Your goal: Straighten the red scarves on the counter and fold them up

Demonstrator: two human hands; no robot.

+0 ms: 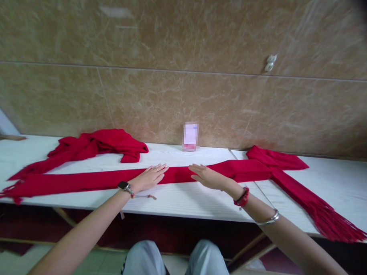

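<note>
A long red scarf [82, 182] with fringed ends lies stretched across the white table [179, 200]. Its right part bends and runs down toward the front edge, ending in a fringe [334, 224]. My left hand [150, 177] lies flat and open on the scarf near its middle, with a watch on the wrist. My right hand [207, 176] lies flat and open on the scarf just to the right, fingers pointing left, a red bracelet at the wrist. A second red scarf [102, 146] lies bunched at the back left.
A small pink and white card [190, 136] stands against the brown marble wall [181, 73] behind the table. A white fitting [270, 63] is fixed on the wall at upper right. My knees [172, 260] show below the table's front edge.
</note>
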